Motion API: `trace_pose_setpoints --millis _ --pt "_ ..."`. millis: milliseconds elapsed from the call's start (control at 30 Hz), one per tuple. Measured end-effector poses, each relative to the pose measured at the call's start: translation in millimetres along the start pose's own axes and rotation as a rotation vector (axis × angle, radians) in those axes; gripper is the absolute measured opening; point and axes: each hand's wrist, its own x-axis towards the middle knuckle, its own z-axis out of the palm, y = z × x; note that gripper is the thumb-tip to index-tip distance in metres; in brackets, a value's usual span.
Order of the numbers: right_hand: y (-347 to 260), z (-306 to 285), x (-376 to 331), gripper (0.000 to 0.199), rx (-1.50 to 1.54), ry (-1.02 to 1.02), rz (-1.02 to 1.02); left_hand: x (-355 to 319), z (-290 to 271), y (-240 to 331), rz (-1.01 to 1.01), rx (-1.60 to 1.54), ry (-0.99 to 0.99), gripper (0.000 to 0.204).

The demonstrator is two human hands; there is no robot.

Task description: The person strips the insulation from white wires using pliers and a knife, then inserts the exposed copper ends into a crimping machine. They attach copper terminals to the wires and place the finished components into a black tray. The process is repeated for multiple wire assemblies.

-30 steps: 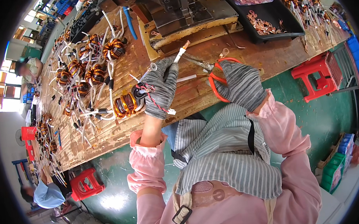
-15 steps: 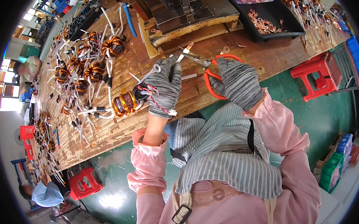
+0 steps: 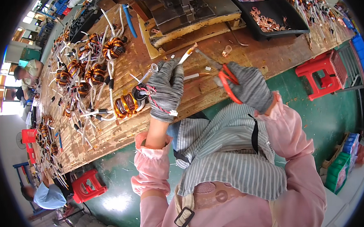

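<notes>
My left hand [image 3: 165,90], in a grey striped glove, is closed on a white wire [image 3: 186,55] whose bare copper end points up and right. A ring terminal [image 3: 154,68] on another lead sticks out by its thumb. Beside that wrist lies a copper-wound toroid coil [image 3: 125,106], with a thin red-and-white twisted lead over the glove. My right hand [image 3: 252,88], gloved alike, is closed around the red-orange handles of scissors [image 3: 228,80]. Their blades point up-left, apart from the wire. Near them lie a small white offcut [image 3: 208,68] and a copper lug [image 3: 226,50].
A heavy metal press [image 3: 194,19] stands at the table's far side. Right of it is a black tray [image 3: 264,35] of copper lugs. Several wound coils [image 3: 95,72] with white leads cover the left. Red stools [image 3: 322,73] stand on the green floor; other people sit at far left.
My right hand has drawn the scissors back to the right, away from the wire, and the handles have turned. More bare copper shows at the wire's end. A white offcut now shows on the table.
</notes>
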Motion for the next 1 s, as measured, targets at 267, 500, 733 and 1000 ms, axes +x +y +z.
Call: trace_pose_setpoints --millis 267,500,733,1000 --pt "15 21 -25 0.033 0.899 -0.364 0.065 3 -9 -7 -0.213 -0.372 -0.072 0.016" --pt "-5 15 -14 0.035 1.154 -0.472 0.276 2 -9 -3 -0.215 -0.353 -0.056 0.015" --pt "-13 2 -12 0.036 1.214 -0.572 0.295 -1 -5 -5 -0.151 -0.354 -0.017 0.016" --pt "-7 2 -11 0.052 1.385 -0.532 0.012 -2 -3 5 0.057 -0.08 0.067 0.019"
